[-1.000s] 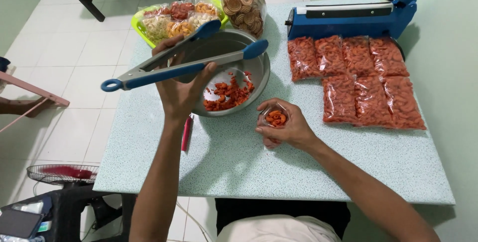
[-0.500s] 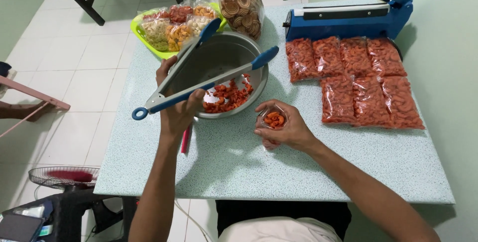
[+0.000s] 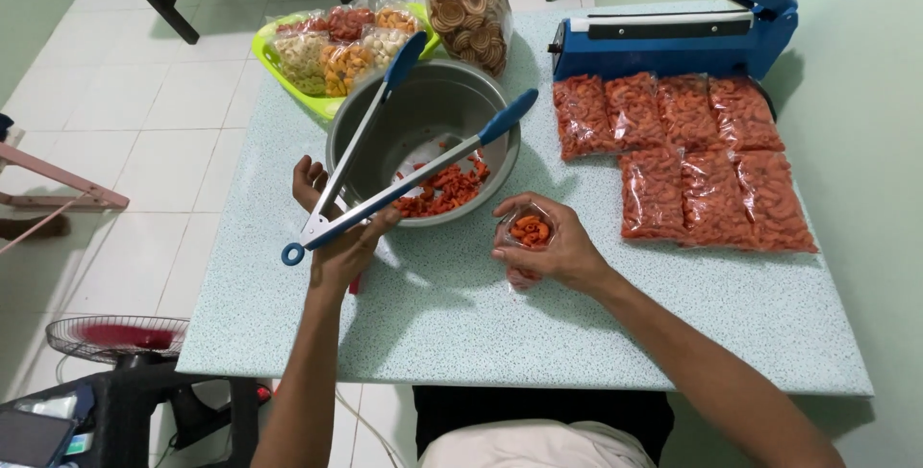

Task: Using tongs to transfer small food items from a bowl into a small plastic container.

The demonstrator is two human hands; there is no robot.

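My left hand [image 3: 338, 227] holds metal tongs [image 3: 394, 155] with blue tips near their hinge, just left of a steel bowl [image 3: 356, 146]. The tong arms are spread and reach up over the bowl. Orange-red snack pieces [image 3: 444, 189] lie in the bowl's near side. My right hand [image 3: 553, 247] grips a small clear plastic bag [image 3: 527, 234] upright on the table [image 3: 577, 333], just right of the bowl. The bag holds a few orange pieces.
Several sealed bags of orange snacks [image 3: 692, 155] lie in two rows at the right. A blue heat sealer [image 3: 673, 30] stands behind them. A green tray [image 3: 279, 69] of mixed snack packs and a bag of round crackers [image 3: 468, 6] sit beyond the bowl. A fan [image 3: 115, 338] stands on the floor at left.
My left hand has drawn the tongs back and down toward the bowl's left rim, and their tips have tilted up to the right. My right hand and the bag stay in place.
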